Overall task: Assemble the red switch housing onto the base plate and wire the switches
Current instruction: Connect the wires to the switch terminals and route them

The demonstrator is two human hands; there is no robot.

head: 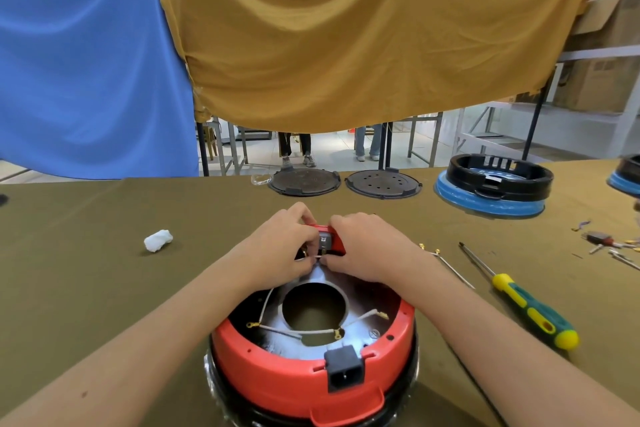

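Note:
A round red appliance base (277, 381) stands upside down at the table's near edge, with a silver base plate (360, 291) with a round hole inside it. White wires (311, 331) with brass terminals lie across the plate. At the base's far rim sits the small red switch housing (334, 239). My left hand (284, 246) grips its left side, and its fingertips pinch a white wire end below the housing. My right hand (367, 250) grips the housing's right side, its thumb at the same wire end. A black power socket (344, 369) sits in the near wall.
A yellow-and-green screwdriver (526, 305) lies to the right, beside loose white wires (450, 267). Small parts and terminals (609, 244) lie at the far right. Two dark round plates (304, 182) and a blue-and-black base (495, 187) stand at the back. A white wad (157, 240) lies left.

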